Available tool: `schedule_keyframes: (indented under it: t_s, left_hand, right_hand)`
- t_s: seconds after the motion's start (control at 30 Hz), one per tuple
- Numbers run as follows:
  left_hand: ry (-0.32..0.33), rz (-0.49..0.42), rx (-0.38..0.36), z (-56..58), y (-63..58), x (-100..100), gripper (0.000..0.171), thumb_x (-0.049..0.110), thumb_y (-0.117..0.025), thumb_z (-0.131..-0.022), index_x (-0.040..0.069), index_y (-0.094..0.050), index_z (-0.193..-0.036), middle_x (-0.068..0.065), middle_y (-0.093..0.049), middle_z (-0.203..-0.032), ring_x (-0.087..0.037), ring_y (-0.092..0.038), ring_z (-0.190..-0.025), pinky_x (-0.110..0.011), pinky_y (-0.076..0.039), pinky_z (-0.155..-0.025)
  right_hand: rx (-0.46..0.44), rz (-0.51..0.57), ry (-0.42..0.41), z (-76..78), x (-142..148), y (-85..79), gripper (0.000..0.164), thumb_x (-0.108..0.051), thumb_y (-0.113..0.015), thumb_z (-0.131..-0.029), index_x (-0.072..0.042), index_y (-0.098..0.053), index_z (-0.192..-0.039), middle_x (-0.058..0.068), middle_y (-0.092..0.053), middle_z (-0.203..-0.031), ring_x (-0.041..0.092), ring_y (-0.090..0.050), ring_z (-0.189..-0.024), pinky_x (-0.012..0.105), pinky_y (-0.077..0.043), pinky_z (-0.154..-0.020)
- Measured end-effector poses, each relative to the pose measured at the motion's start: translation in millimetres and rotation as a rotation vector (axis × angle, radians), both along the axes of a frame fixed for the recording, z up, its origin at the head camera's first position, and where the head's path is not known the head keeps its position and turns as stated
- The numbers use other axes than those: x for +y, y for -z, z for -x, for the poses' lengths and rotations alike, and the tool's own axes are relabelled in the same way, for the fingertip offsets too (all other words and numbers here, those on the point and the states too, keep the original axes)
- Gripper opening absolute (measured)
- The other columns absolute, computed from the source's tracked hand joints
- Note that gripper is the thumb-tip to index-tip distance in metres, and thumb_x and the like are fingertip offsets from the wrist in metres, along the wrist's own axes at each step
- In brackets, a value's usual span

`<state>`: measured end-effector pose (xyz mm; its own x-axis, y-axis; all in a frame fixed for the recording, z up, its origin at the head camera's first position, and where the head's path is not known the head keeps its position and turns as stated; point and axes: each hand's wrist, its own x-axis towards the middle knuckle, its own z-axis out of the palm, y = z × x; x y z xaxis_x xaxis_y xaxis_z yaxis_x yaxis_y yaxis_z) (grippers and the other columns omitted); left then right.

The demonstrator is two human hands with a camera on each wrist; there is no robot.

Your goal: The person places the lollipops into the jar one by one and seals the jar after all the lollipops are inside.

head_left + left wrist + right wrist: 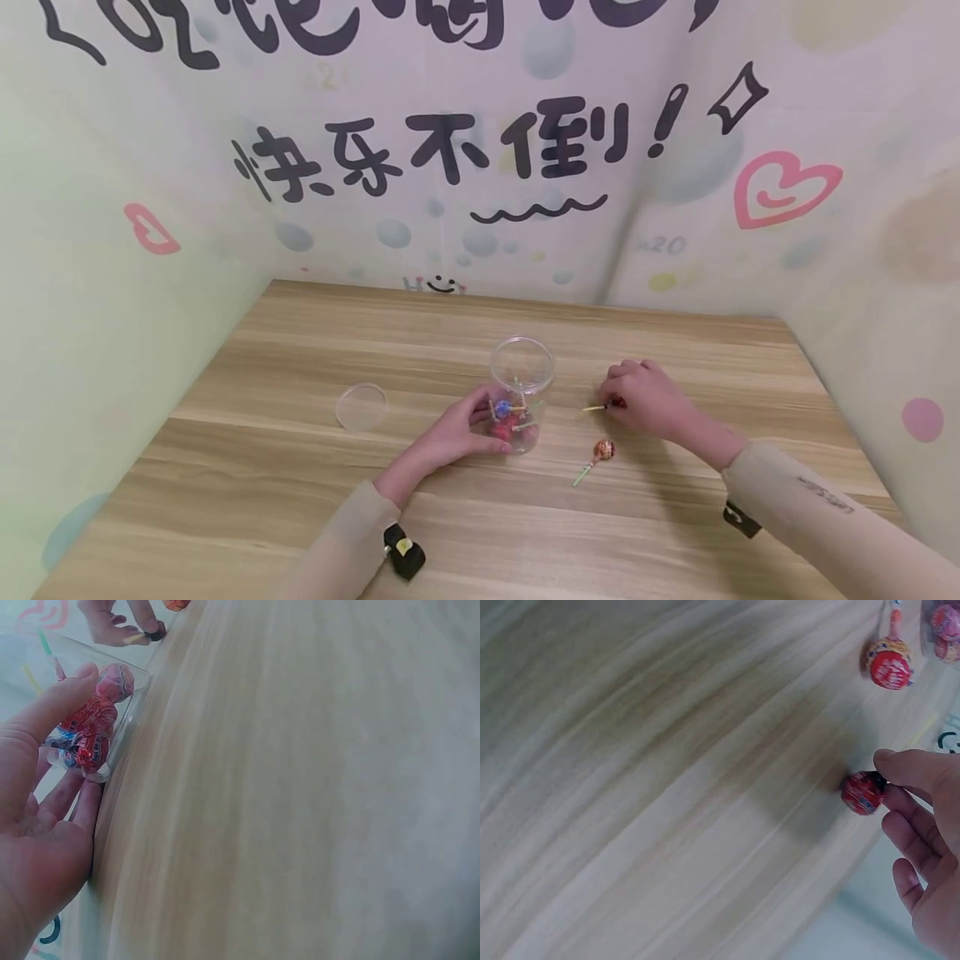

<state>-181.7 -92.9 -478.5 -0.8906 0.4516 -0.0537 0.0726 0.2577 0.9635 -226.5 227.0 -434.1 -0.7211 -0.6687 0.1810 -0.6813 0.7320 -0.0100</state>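
My left hand (457,431) holds a clear plastic jar (522,392) that stands uncapped on the table, thumb in front and fingers around the far side. Several wrapped lollipops (94,724) lie inside it, red, pink and blue, with their sticks pointing up and sideways. To the right of the jar, my right hand (647,400) pinches a red-wrapped lollipop (862,793) between thumb and index finger, close over the tabletop. Its pale yellow stick (593,408) points toward the jar. An orange and red lollipop (603,450) with a green stick lies on the table nearer to me.
A round clear lid (362,407) lies flat on the wood-grain table (300,500), left of the jar. White printed walls (450,242) enclose the table at the back and on both sides.
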Motion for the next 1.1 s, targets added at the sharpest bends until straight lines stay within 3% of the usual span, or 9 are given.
schedule_keyframes:
  t_s: [0.23, 0.4, 0.5, 0.6, 0.87, 1.1]
  left_hand:
    - [-0.003, 0.004, 0.000, 0.0, 0.8, 0, 0.084, 0.015, -0.085, -0.077, 0.012, -0.040, -0.148, -0.013, -0.049, -0.148, -0.035, -0.048, -0.137, -0.048, -0.038, -0.118]
    - [-0.001, 0.005, 0.009, 0.3, 2.5, 0, 0.085, 0.014, -0.084, -0.078, 0.012, -0.038, -0.149, -0.013, -0.048, -0.149, -0.036, -0.048, -0.138, -0.048, -0.038, -0.118]
    - [0.000, 0.003, 0.014, 0.9, 3.5, 1, 0.085, 0.014, -0.084, -0.078, 0.012, -0.038, -0.149, -0.013, -0.048, -0.149, -0.036, -0.048, -0.137, -0.049, -0.038, -0.118]
    - [-0.001, 0.001, 0.012, 1.0, 3.5, 1, 0.085, 0.014, -0.084, -0.078, 0.012, -0.038, -0.150, -0.013, -0.048, -0.149, -0.036, -0.048, -0.138, -0.048, -0.038, -0.118]
    - [-0.003, 0.006, 0.007, 0.2, 1.7, 1, 0.086, 0.014, -0.084, -0.078, 0.012, -0.037, -0.150, -0.013, -0.048, -0.149, -0.036, -0.048, -0.138, -0.048, -0.039, -0.118]
    - [-0.005, 0.010, -0.003, -1.0, -0.8, 1, 0.086, 0.014, -0.084, -0.079, 0.013, -0.036, -0.151, -0.012, -0.048, -0.150, -0.034, -0.048, -0.138, -0.047, -0.038, -0.118]
  right_hand:
    - [0.020, 0.051, 0.019, 0.5, 3, -7.7, 0.016, -0.013, -0.086, -0.072, -0.021, -0.072, -0.075, -0.009, -0.069, -0.072, 0.008, -0.060, -0.067, 0.038, -0.046, -0.065]
    - [-0.093, 0.129, 0.049, 1.5, 7, -12.8, 0.011, -0.011, -0.082, -0.076, -0.018, -0.074, -0.078, -0.007, -0.073, -0.071, 0.004, -0.063, -0.063, 0.030, -0.054, -0.064]
    - [-0.179, 0.182, 0.087, 1.6, 9, -18.0, 0.008, -0.012, -0.080, -0.080, -0.017, -0.074, -0.081, -0.008, -0.072, -0.071, 0.001, -0.063, -0.064, 0.021, -0.052, -0.058]
    - [-0.206, 0.218, 0.114, 2.6, 9, -25.3, 0.006, -0.013, -0.078, -0.082, -0.017, -0.074, -0.083, -0.009, -0.072, -0.071, 0.000, -0.063, -0.065, 0.019, -0.050, -0.058]
    - [-0.158, 0.333, 0.132, 8.1, 3, -55.8, 0.006, -0.020, -0.078, -0.084, -0.018, -0.074, -0.087, -0.008, -0.074, -0.073, 0.002, -0.061, -0.064, 0.019, -0.043, -0.056]
    - [-0.082, 0.436, 0.106, 9.5, -8, -86.6, 0.007, -0.017, -0.080, -0.083, -0.019, -0.075, -0.087, -0.007, -0.075, -0.073, 0.002, -0.065, -0.066, 0.021, -0.046, -0.064]
